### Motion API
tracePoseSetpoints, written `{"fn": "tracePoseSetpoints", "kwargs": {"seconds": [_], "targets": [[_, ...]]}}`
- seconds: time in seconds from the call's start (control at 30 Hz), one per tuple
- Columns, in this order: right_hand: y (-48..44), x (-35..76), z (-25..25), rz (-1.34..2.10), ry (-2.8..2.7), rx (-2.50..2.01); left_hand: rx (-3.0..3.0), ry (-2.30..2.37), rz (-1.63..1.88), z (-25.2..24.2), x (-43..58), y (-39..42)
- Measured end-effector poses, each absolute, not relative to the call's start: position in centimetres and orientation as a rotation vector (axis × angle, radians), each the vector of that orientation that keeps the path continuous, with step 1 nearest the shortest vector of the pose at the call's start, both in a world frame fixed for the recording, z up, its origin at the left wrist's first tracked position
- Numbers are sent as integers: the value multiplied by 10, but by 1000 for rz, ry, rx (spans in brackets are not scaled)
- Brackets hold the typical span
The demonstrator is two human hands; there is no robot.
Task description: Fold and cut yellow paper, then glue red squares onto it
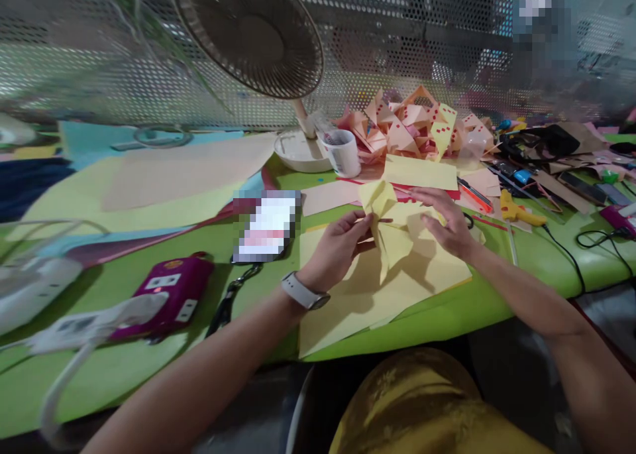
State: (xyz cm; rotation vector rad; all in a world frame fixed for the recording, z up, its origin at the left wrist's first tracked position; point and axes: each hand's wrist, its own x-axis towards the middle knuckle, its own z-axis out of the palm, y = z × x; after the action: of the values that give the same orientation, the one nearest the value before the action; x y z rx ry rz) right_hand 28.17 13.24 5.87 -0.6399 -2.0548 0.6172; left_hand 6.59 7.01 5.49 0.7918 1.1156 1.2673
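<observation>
My left hand (336, 247), with a white watch on its wrist, pinches a folded yellow paper piece (388, 225) that stands up above the table. To its right my right hand (444, 222) lies with fingers stretched over another part of the same yellow paper, pressing it down. Under both hands is a stack of flat yellow sheets (368, 301) on the green table (124, 368).
A desk fan (253, 33) stands at the back, a white mug (344, 152) beside its base. A heap of folded pink and yellow paper shapes (412, 126) lies behind. A yellow glue gun (517, 210), a cutter (474, 195), cables and tools lie right; a purple power strip (169, 291) lies left.
</observation>
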Motion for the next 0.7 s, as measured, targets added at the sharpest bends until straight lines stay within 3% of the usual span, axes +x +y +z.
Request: {"fn": "tracePoseSetpoints", "kwargs": {"seconds": [0.13, 0.37, 0.7], "targets": [[128, 284, 60, 370, -2401, -392, 596, 1024, 1427, 52, 66, 74], [125, 280, 59, 439, -2586, -365, 659, 948, 1460, 54, 65, 72], [147, 311, 121, 651, -1609, -622, 1192, 1150, 1350, 66, 51, 80]]}}
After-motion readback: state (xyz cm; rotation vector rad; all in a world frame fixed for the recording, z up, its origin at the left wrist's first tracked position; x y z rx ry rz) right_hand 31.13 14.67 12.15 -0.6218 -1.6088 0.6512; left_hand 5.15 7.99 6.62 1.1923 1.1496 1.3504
